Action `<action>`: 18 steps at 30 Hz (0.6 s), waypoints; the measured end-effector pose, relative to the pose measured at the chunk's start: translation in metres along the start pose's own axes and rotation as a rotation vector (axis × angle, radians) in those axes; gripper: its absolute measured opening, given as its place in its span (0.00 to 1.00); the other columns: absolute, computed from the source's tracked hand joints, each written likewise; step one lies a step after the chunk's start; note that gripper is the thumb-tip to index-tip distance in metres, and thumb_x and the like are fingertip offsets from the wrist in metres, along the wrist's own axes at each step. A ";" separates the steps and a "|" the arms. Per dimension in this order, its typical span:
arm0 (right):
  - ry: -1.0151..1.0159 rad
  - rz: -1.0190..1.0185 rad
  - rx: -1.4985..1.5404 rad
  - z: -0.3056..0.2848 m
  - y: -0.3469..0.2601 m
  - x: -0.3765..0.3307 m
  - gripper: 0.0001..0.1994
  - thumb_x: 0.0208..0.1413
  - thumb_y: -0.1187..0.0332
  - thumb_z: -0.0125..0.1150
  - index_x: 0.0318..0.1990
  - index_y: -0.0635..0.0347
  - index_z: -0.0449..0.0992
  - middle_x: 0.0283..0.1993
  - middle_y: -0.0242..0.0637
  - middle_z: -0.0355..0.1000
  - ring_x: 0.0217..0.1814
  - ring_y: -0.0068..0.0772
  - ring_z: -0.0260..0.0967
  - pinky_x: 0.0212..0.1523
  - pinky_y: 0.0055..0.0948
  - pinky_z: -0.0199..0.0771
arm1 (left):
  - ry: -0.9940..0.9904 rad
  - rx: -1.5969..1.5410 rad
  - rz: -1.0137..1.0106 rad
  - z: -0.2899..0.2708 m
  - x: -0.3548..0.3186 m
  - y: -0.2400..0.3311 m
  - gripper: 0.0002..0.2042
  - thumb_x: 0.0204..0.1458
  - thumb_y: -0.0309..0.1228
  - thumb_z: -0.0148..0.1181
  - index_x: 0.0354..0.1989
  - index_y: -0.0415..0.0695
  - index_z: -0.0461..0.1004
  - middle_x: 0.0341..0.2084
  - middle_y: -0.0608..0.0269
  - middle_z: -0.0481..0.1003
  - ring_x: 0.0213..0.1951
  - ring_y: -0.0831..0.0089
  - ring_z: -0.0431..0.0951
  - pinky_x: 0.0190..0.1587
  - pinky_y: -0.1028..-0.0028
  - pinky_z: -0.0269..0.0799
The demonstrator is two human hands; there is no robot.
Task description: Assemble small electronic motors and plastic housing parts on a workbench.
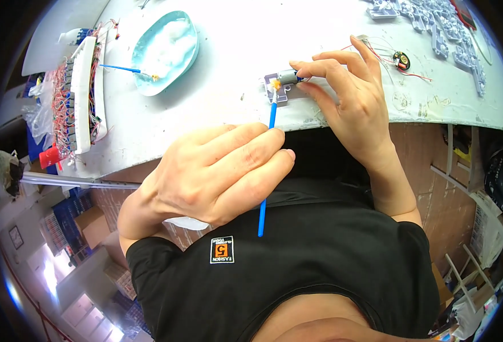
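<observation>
My left hand (223,171) is closed around the handle of a slim blue brush (272,114). The brush's yellowish bristle tip touches a small grey plastic housing (278,98) near the table's front edge. A small silver motor (288,77) lies against that housing. My right hand (348,85) pinches the motor's rear end between thumb and fingers, the other fingers raised. Thin wires run behind this hand to a small round black speaker-like part (401,60).
A pale blue bowl (193,54) with a soft white substance and a second blue brush (120,68) stands left of centre. Further left, a white rack (84,94) holds several wired motors. Many grey plastic housings (434,34) lie at the far right of the white table (234,85).
</observation>
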State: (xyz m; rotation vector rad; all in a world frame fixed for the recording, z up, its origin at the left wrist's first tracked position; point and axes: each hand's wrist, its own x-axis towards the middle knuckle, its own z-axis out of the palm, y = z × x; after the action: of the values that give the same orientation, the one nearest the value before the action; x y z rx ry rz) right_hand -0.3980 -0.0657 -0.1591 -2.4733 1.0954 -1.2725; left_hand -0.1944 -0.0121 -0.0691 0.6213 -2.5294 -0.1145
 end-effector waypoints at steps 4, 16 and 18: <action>-0.010 0.004 -0.003 0.000 0.000 0.000 0.10 0.47 0.71 0.66 0.38 0.51 0.76 0.32 0.20 0.76 0.45 0.24 0.70 0.62 0.47 0.57 | -0.017 -0.025 -0.036 -0.003 -0.004 0.000 0.16 0.35 0.23 0.62 0.36 0.34 0.73 0.31 0.51 0.75 0.30 0.62 0.79 0.28 0.73 0.76; -0.013 0.010 -0.009 -0.001 -0.001 -0.001 0.10 0.47 0.71 0.66 0.38 0.51 0.76 0.31 0.20 0.76 0.44 0.24 0.70 0.63 0.47 0.57 | 0.113 -0.042 -0.106 -0.005 -0.018 -0.015 0.16 0.38 0.16 0.61 0.39 0.31 0.72 0.30 0.46 0.77 0.30 0.57 0.80 0.29 0.69 0.78; -0.017 0.016 -0.015 -0.001 0.001 -0.001 0.10 0.47 0.71 0.66 0.38 0.51 0.76 0.31 0.20 0.76 0.44 0.24 0.70 0.63 0.47 0.57 | 0.114 -0.080 -0.154 -0.012 -0.016 -0.014 0.13 0.42 0.17 0.59 0.39 0.32 0.72 0.31 0.45 0.77 0.31 0.56 0.80 0.30 0.68 0.78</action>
State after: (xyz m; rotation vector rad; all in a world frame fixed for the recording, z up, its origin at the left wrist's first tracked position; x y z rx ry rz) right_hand -0.3995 -0.0655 -0.1596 -2.4767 1.1220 -1.2407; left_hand -0.1708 -0.0168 -0.0691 0.7683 -2.3535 -0.2273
